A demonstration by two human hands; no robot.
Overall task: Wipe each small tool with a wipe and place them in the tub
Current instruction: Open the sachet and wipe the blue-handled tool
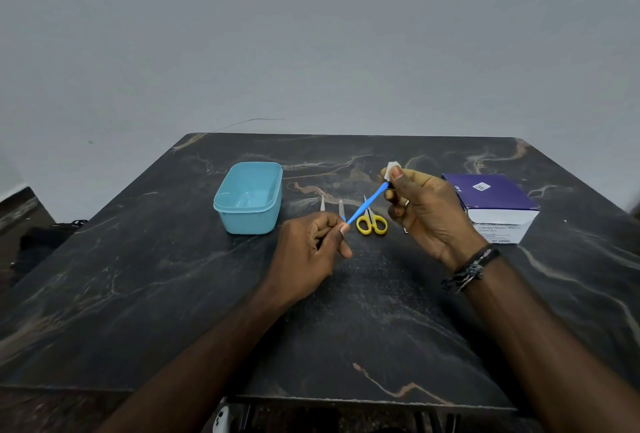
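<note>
Here, the near edge of the dark table (138,294) runs across the bottom of the view, and its top is smooth black stone with pale brown and white veins. The near half of the surface is bare, and both forearms cross it from the near side.

Above the middle of the table the left hand (311,245) pinches the near end of a thin blue tool (365,205) between thumb and curled fingers. The tool is a straight plastic stick and it rises to the far right, held in the air. At its far end the right hand (426,210) grips a small white wipe (393,168), folded around the tip of the tool, with thumb and fingers closed on it. There is a ring on one finger and dark woven bracelets (471,269) sit on the right wrist.

Just behind the hands, three tools lie flat on the stone: scissors with yellow loop handles (372,223), and to their left two slim pointed metal pieces (322,203), near each other.

To the left stands the light blue tub (249,197), a plastic rectangle with rounded corners and a rim, open upward. On the right side, near the table edge, rests a purple and white cardboard box (495,207). Behind the far edge is a plain grey wall (311,34).
</note>
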